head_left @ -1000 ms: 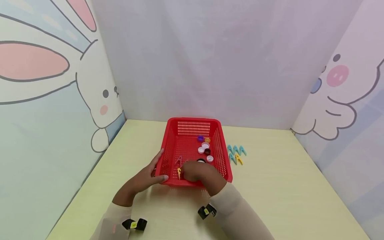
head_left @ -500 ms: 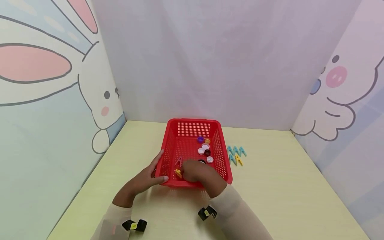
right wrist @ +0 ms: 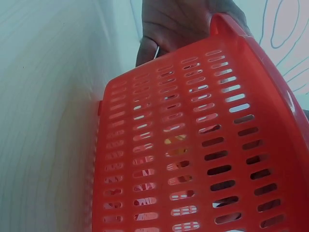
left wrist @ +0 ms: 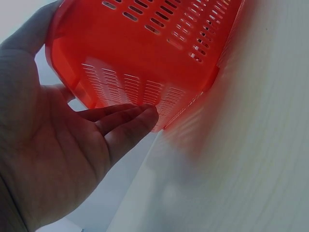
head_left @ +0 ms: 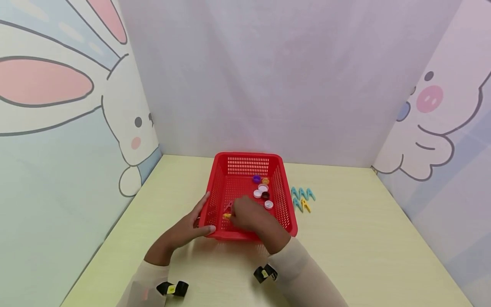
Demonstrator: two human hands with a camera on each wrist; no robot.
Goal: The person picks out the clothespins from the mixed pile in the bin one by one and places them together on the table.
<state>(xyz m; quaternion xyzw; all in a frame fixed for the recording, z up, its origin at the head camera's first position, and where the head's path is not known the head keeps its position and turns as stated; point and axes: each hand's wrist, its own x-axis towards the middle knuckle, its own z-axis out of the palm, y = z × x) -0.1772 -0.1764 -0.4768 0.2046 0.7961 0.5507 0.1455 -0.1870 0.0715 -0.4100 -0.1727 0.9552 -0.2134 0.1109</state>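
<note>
Left hand [head_left: 185, 230] at the basket's [head_left: 238, 185] near-left corner: thumb on the rim, fingers extended against the outer wall, presumably to steady it. Right hand [head_left: 247, 213] inside, fingers curled; seems to pinch a yellow clip [head_left: 227, 216], though its fingertips are hidden. Pink clip [head_left: 228, 206] just beyond that clip, partly masked by the hand. Caps [head_left: 257, 194] beyond the right hand, loose on the basket floor. Outside, rightward of it: blue clips [head_left: 301, 192] and one more yellow [head_left: 304, 204], grouped on the table [head_left: 345, 221], probably kept apart from the caps deliberately.

Basket [head_left: 217, 187] on table [head_left: 356, 238], clips [head_left: 227, 216] and caps [head_left: 262, 188] inside, other clips [head_left: 301, 192] right of it.
</note>
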